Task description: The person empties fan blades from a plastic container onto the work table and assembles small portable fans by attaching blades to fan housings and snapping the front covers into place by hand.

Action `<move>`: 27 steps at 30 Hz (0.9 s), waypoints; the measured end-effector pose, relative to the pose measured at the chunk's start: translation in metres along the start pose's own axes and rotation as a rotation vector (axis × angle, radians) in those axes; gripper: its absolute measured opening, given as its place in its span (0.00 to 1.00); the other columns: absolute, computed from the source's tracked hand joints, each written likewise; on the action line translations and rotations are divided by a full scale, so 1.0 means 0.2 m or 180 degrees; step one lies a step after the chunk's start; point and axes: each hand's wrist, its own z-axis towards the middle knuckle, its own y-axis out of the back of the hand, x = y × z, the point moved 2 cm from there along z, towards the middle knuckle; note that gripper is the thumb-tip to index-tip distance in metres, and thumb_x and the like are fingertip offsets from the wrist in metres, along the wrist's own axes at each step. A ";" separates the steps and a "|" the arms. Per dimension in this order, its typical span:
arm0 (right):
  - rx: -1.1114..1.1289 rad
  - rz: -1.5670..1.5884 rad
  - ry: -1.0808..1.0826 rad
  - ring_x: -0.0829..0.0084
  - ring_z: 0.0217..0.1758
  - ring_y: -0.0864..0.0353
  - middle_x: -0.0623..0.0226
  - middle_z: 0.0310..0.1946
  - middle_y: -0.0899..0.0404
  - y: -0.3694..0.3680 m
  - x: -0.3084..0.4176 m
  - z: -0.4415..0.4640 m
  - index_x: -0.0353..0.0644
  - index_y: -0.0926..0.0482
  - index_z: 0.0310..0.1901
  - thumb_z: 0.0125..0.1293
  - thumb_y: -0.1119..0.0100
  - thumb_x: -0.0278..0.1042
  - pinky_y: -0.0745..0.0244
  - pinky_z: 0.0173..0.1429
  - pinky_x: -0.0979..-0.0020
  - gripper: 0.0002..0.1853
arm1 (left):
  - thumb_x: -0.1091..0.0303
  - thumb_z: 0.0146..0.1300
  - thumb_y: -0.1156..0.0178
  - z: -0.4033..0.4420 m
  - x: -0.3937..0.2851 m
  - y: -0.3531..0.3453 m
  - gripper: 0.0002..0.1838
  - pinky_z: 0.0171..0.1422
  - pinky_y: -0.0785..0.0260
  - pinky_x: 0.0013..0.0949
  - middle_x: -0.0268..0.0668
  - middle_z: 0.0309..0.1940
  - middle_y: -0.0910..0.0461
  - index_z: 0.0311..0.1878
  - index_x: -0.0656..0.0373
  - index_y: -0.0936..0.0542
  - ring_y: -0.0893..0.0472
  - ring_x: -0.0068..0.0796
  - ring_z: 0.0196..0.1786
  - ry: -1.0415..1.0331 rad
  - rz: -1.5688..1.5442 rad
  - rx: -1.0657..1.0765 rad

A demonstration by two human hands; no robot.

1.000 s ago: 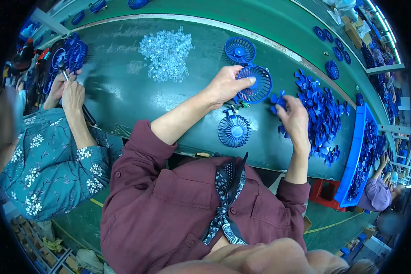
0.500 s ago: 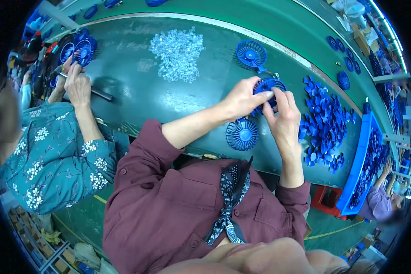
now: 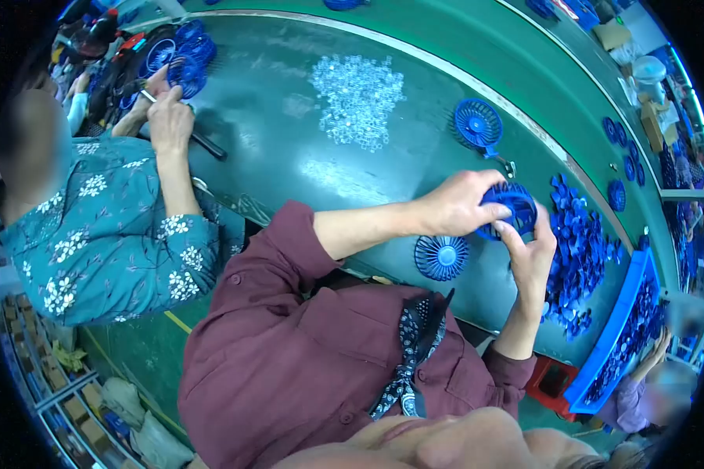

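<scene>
Green worktable (image 3: 270, 129) lies beneath the left hand (image 3: 463, 205) and right hand (image 3: 533, 252), both grasping the blue round cage (image 3: 515, 197) between them, with small clear pieces (image 3: 357, 102) at its ten o'clock, a second cage (image 3: 477, 123) at eleven, a third cage (image 3: 441, 256) at eight, blue blades (image 3: 579, 250) at four.

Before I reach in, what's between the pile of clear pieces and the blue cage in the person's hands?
Bare green tabletop from the pile of clear pieces, then the left hand, gripping the blue cage. Head view shows it.
</scene>
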 end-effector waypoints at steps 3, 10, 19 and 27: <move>0.0273 0.0648 -0.0431 0.82 0.36 0.23 0.70 0.34 0.18 -0.04 -0.05 0.01 0.34 0.20 0.45 0.52 0.27 0.27 0.26 0.43 0.77 0.18 | 0.61 0.58 0.35 -0.01 -0.03 0.02 0.19 0.43 0.26 0.37 0.48 0.34 0.18 0.46 0.65 0.22 0.17 0.37 0.37 0.0349 0.0300 0.0060; 0.0604 0.0393 -0.0805 0.84 0.31 0.29 0.75 0.29 0.22 0.09 -0.15 0.23 0.39 0.19 0.35 0.54 0.27 0.37 0.34 0.34 0.78 0.13 | 0.59 0.64 0.37 0.12 0.09 0.14 0.22 0.49 0.27 0.30 0.36 0.40 0.18 0.56 0.63 0.25 0.21 0.23 0.42 0.0555 -0.0009 -0.0144; -0.1363 -0.1163 -0.0143 0.67 0.36 0.16 0.57 0.38 0.14 0.27 -0.60 0.52 0.29 0.19 0.46 0.59 0.33 0.37 0.21 0.46 0.66 0.19 | 0.69 0.55 0.35 0.14 0.26 0.21 0.13 0.58 0.30 0.44 0.40 0.45 0.20 0.44 0.59 0.20 0.24 0.46 0.54 -0.1064 0.3117 -0.0425; 0.0312 0.1636 -0.1662 0.78 0.23 0.20 0.57 0.34 0.17 -0.26 -0.33 0.25 0.28 0.21 0.48 0.69 0.41 0.35 0.28 0.20 0.79 0.16 | 0.71 0.60 0.39 0.13 0.20 0.18 0.05 0.45 0.27 0.39 0.40 0.36 0.19 0.38 0.59 0.18 0.19 0.41 0.40 -0.0739 0.2164 -0.0908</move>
